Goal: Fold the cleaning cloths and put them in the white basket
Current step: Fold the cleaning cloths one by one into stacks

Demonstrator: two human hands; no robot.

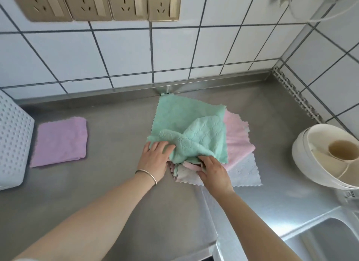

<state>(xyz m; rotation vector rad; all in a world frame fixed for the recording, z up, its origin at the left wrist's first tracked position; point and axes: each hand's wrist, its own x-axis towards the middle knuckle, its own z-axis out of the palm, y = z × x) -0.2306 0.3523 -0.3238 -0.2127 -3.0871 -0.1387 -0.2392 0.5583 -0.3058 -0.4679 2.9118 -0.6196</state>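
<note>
steel counter (116, 183) runs under everything, with a sink (320, 239) at the near right corner. two bare forearms reach in from the near edge. the left hand (154, 159), a bangle (146, 175) on its wrist, lies on the near left corner of a green cloth (186, 124), fingers curled into the bunched fabric. the right hand (212, 170) grips the near edge of the same cloth, its fingers tucked under the fold and over the stack's scalloped corners. the green cloth is partly folded over itself and sits on top of a stack: a pink cloth (238, 138) shows at its right and a pale blue cloth (245, 173) below that. well to the left a purple cloth (60, 142) lies folded flat on the counter, just beside the white basket (13, 142) at the left edge. at the right stand white bowls (328, 157) with a cup inside. behind, a tiled wall (126, 52) carries a row of sockets (97, 4).
</note>
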